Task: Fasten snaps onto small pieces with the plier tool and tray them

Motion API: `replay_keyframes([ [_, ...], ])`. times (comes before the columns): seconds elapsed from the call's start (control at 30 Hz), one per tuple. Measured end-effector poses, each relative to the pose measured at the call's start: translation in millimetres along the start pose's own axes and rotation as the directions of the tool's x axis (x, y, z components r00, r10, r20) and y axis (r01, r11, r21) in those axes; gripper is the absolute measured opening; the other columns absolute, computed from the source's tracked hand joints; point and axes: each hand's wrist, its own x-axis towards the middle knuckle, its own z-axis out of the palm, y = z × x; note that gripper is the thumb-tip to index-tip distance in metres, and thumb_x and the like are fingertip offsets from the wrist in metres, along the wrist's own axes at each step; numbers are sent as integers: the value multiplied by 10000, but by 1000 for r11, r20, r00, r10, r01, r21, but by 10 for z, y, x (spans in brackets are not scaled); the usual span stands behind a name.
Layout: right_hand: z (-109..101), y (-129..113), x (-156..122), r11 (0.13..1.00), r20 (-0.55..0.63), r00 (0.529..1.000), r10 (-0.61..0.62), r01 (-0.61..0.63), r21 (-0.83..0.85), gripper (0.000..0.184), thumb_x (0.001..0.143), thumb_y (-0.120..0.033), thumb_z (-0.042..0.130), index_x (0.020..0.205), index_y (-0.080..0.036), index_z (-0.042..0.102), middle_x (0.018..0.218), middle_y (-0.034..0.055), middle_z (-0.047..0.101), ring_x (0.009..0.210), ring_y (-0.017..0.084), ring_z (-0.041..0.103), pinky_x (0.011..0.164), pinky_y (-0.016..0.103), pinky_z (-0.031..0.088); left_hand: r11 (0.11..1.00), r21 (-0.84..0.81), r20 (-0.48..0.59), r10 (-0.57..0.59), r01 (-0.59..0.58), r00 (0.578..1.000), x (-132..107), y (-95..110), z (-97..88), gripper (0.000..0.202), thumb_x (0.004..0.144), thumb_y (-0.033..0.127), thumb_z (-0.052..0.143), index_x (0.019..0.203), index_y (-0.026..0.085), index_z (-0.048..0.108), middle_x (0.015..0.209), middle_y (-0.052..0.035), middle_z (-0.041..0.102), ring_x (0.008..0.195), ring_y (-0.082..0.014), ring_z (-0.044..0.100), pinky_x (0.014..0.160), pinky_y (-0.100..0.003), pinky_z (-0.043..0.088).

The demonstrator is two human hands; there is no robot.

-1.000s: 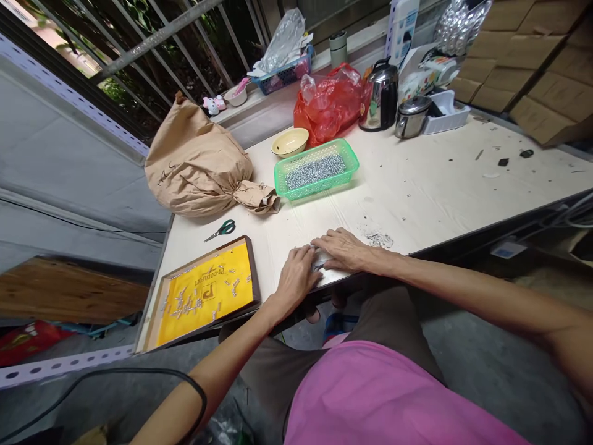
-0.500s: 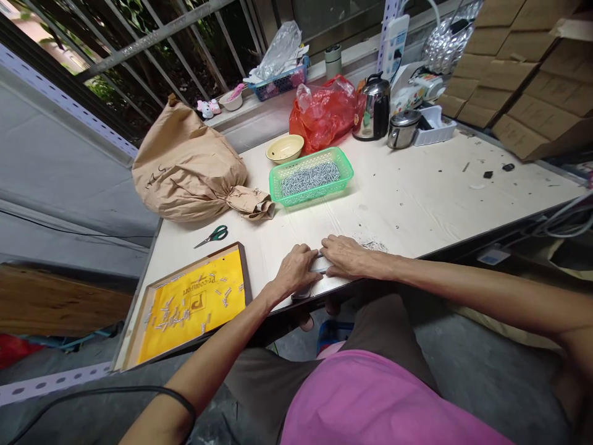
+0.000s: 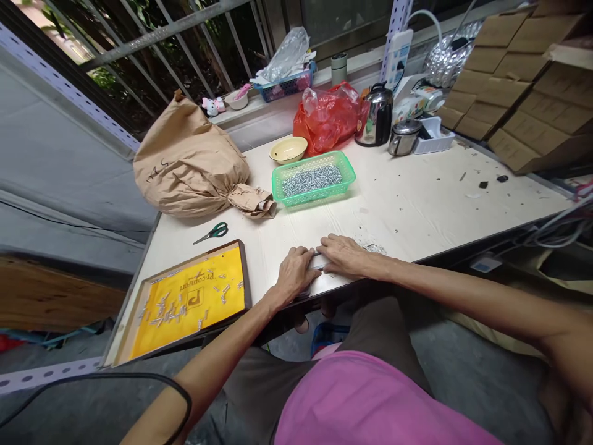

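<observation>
Close to the table's front edge, my left hand (image 3: 295,271) and my right hand (image 3: 343,255) are on either side of a flat, light grey metallic piece (image 3: 318,261). Both hands have their fingers bent and closed on its ends, covering much of it, so its kind does not show. Left of my left hand lies a shallow tray (image 3: 246,272) with a yellow lining and several small metal pieces (image 3: 167,312) scattered in it. Beyond my hands stands a green plastic basket (image 3: 351,176) full of small silvery metal pieces (image 3: 312,179).
Green-handled scissors (image 3: 217,230) lie behind the tray. A tied brown paper sack (image 3: 189,161), a cream bowl (image 3: 288,150), a red plastic bag (image 3: 324,120), a kettle (image 3: 374,114) and a steel pot (image 3: 404,137) line the back. Cardboard boxes (image 3: 504,86) are stacked at right.
The camera view has shifted slightly. Both hands stay on the grey piece at the table edge, with hardly any visible movement; the objects on the table stay put.
</observation>
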Motion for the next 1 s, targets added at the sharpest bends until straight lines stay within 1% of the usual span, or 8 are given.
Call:
replay_keyframes([
  [0.13,-10,175,26,995,-12,997,-83,83,56,455,861,-501,537,1104,-119,588,1055,133,579,964,233,525,796,316,395,998,-48,-152,22,-30,988,-215,126,183,433,872,257,522,1292,180,453,1382,-128,452,1290,-272,389,1029,-469,386],
  [0.23,53,219,85,997,-50,997,-50,53,58,319,950,-349,410,1087,-139,608,1031,119,583,951,201,531,806,297,379,990,-84,-233,93,-116,968,-376,271,360,435,912,260,456,1333,158,407,1436,-157,398,1379,-284,280,1071,-507,346],
  [0.33,145,196,199,1000,-78,997,14,-14,7,240,936,-236,426,1014,-142,633,1010,115,589,968,208,508,800,302,362,982,-121,-251,109,-143,962,-457,399,483,454,922,326,450,1346,175,393,1429,-151,419,1381,-289,284,1077,-526,337],
  [0.43,188,215,361,998,-102,995,19,-25,-54,200,922,-246,462,937,-148,636,996,108,601,968,224,491,786,322,342,979,-149,-255,94,-135,962,-483,465,535,477,913,369,469,1346,183,393,1405,-136,457,1364,-284,323,1096,-535,302],
  [0.63,39,168,556,994,-102,994,28,-39,-104,185,910,-229,476,949,-157,642,997,107,613,966,234,480,776,340,307,974,-182,-275,80,-133,958,-481,475,554,479,912,379,469,1339,173,398,1391,-130,470,1367,-282,316,1116,-530,260],
  [0.73,-26,-121,535,987,-50,989,-137,132,-88,186,899,-243,498,978,-182,655,1004,100,597,934,218,472,745,324,309,968,-202,-290,88,-151,953,-482,474,573,516,894,376,503,1345,151,391,1386,-149,464,1360,-301,319,1108,-539,269],
  [0.87,-4,-546,509,890,58,892,-449,452,-57,171,889,-269,517,884,-216,680,964,78,577,926,218,441,691,315,306,942,-257,-270,146,-217,952,-634,501,565,433,884,340,519,1278,167,477,1233,-142,571,1199,-288,501,996,-476,433],
  [1.0,66,-721,528,822,62,828,-557,560,-103,192,879,-227,501,786,-168,658,947,100,557,901,223,426,685,336,301,903,-275,-314,239,-329,919,-999,491,426,276,914,234,453,1154,177,578,1091,-94,638,1095,-211,556,946,-366,478],
])
